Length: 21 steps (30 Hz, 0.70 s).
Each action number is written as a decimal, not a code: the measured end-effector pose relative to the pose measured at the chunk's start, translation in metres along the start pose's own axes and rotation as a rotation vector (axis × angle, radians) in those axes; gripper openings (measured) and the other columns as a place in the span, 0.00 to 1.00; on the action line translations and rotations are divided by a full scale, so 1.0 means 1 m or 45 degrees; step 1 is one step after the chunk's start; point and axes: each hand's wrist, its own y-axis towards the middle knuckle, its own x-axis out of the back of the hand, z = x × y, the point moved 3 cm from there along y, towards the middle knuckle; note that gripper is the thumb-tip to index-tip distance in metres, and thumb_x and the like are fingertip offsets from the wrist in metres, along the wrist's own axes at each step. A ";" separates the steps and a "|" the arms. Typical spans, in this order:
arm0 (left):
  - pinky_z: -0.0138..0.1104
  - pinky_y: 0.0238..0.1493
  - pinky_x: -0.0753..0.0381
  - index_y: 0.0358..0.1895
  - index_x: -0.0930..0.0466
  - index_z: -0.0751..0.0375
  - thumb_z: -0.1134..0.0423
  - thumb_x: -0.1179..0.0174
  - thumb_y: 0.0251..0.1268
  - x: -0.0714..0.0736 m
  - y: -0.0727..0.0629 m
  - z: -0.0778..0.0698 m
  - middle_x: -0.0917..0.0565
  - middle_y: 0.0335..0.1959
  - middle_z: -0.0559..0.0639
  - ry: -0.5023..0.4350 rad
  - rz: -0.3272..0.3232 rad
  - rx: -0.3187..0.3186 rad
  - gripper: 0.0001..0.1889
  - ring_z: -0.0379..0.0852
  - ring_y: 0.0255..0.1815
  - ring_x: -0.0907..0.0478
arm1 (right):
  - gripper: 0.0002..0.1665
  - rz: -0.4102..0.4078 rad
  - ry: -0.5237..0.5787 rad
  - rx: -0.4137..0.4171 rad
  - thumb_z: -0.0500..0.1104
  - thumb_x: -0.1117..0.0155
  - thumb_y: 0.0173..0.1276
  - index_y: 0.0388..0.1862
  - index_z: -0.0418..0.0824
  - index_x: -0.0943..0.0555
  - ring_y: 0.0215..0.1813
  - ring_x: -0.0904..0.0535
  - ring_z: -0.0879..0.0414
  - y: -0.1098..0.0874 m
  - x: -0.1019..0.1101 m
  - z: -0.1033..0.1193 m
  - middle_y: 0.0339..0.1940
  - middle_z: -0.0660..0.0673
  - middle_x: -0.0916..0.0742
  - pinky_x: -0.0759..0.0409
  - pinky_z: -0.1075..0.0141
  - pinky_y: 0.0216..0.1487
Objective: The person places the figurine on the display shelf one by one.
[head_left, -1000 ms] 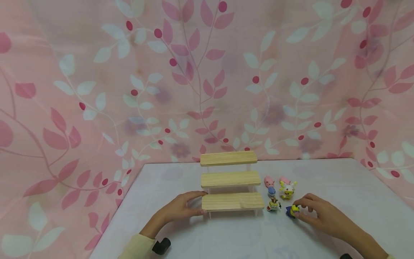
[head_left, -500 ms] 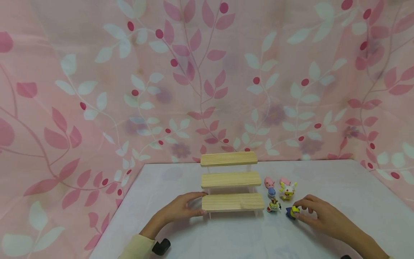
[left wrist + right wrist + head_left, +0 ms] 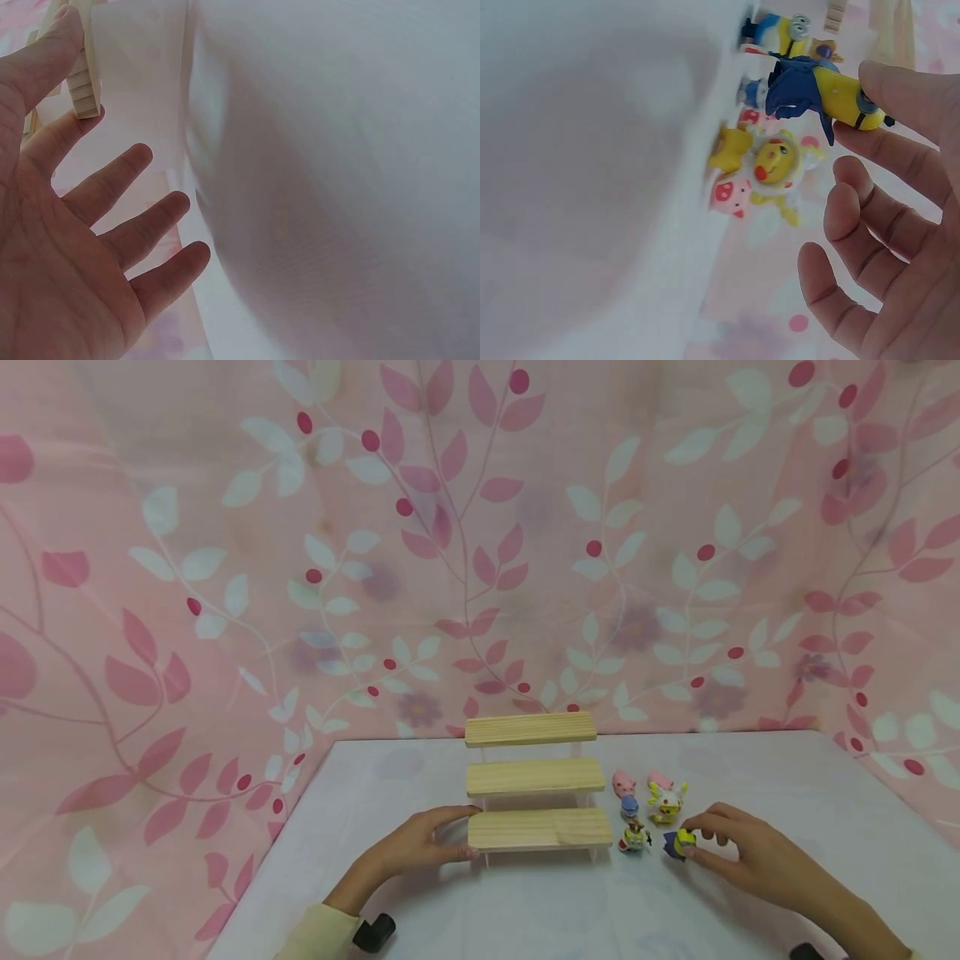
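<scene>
My right hand (image 3: pixel 765 860) pinches a small Minion figurine (image 3: pixel 684 842) between thumb and index finger, gripping its yellow head. In the right wrist view the same yellow figure wears a dark blue cape (image 3: pixel 799 88), and the other fingers are loosely bent away from it. My left hand (image 3: pixel 405 847) holds the left end of the lowest plank (image 3: pixel 540 829) of a three-step wooden display stand, thumb at the front edge and index finger at the back. The left wrist view shows the plank's end (image 3: pixel 84 94) between them, with the remaining fingers spread.
Right of the stand are another Minion figurine (image 3: pixel 633 837), a small blue-topped figure (image 3: pixel 629 807), a yellow figure in a white hood (image 3: pixel 666 802) and two pink pigs, one of them a pig (image 3: pixel 624 782) at the left. A pink floral cloth (image 3: pixel 480 568) hangs behind the white table (image 3: pixel 390 777).
My right hand and the caped Minion figurine have risen slightly in the head view over the last half second. The left hand and the stand keep their places.
</scene>
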 end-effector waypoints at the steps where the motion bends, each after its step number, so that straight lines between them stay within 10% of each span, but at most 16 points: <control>1: 0.56 0.67 0.36 0.70 0.28 0.50 0.42 0.32 0.59 0.000 0.000 0.000 0.27 0.68 0.43 0.001 -0.001 0.000 0.36 0.52 0.71 0.35 | 0.13 -0.006 0.001 -0.003 0.54 0.27 0.62 0.44 0.56 0.16 0.35 0.28 0.65 0.001 0.001 0.002 0.35 0.62 0.23 0.27 0.71 0.27; 21: 0.56 0.67 0.35 0.71 0.30 0.49 0.41 0.34 0.61 0.001 -0.001 -0.002 0.29 0.70 0.46 0.014 0.020 0.026 0.36 0.53 0.72 0.37 | 0.13 -0.044 0.033 0.098 0.51 0.25 0.60 0.43 0.55 0.15 0.35 0.28 0.68 0.040 0.013 0.045 0.34 0.64 0.24 0.26 0.72 0.27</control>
